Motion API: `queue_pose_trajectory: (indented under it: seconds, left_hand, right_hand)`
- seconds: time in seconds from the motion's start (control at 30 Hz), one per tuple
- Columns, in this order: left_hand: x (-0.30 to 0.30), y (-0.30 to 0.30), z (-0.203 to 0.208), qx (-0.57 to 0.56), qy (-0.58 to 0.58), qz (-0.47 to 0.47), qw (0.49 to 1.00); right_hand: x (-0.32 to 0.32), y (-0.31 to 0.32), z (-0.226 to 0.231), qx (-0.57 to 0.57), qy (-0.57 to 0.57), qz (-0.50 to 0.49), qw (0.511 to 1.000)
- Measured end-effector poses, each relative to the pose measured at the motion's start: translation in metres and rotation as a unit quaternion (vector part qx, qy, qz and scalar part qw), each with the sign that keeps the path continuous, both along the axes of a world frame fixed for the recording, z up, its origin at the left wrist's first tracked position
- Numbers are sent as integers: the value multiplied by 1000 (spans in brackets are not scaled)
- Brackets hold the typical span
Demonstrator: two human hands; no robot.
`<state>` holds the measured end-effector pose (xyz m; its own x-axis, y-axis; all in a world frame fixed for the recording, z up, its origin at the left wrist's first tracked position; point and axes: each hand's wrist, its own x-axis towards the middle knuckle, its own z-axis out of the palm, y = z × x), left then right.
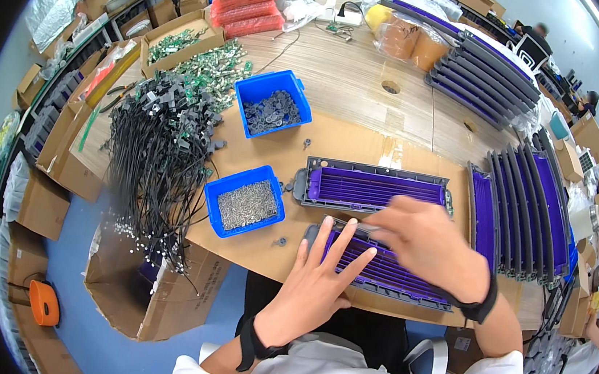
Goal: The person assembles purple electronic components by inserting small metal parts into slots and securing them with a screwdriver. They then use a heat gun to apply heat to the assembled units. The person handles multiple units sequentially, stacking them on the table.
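Screws in blue bin [244, 202] beside left hand [317, 280]

The left hand [319, 280] lies flat, fingers spread, on the near purple grille [407, 277]. The right hand [428, 248] rests on its upper edge. A second grille [376, 189] lies just beyond, beside two blue bins [243, 201].

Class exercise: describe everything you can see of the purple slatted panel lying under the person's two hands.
The purple slatted panel is a long rectangular grille with close purple ribs set in a dark grey frame; it looks like moulded plastic. It lies flat on the cardboard-covered table, near its front edge, slightly skewed, just in front of a second similar panel. The left hand rests spread-open on its left end. The right hand hovers blurred over its middle, so any contact there is unclear.
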<state>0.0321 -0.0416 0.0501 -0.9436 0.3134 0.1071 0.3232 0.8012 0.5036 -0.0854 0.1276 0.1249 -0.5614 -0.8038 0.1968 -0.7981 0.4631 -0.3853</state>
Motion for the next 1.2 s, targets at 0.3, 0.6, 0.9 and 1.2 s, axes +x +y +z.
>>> queue_pose_trajectory:
  seconds: [0.3,0.6,0.9,1.2]
  left_hand:
    - [51,-39,-22,82,13,66,994]
    - [45,-21,-50,134,183,94,969]
    - [46,-12,-41,186,138,87,969]
    - [-7,-23,-33,257,140,176,940]
  right_hand:
    - [12,-111,-65,170,117,211,956]
    - [14,-99,-58,72,77,135,985]
    - [4,-36,-41,-63,-149,-16,987]
    - [11,-17,-68,-33,-53,13,998]
